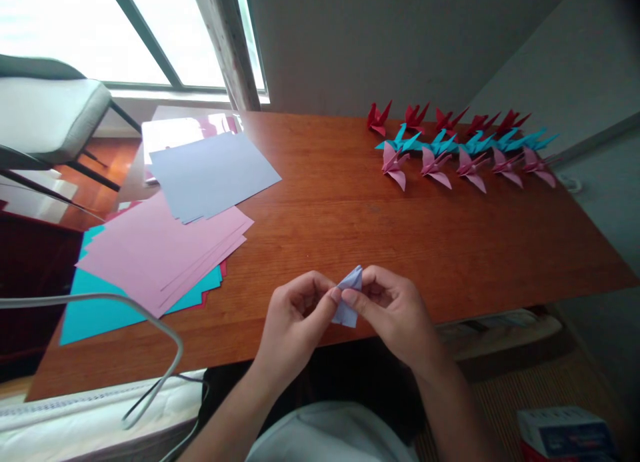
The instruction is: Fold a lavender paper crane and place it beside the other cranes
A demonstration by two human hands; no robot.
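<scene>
"Head view, quick: status?"
"L hand [300,309] + R hand [400,309] both pinching a sm. folded lilac paper [346,314], creased, pointy top, near front edge of the tabletop [310,222]."
"Surfaces?"
"Tabletop's wood, visible grain. Flat pink sheets [160,249] fanned at left, over blue sheets [105,309]; sharp-winged paper cranes [475,144], 3 rows, far right."

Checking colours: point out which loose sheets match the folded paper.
The pale lavender sheets match the folded paper; the pink sheets partly beneath, the blue sheets and red sheets don't.
</scene>
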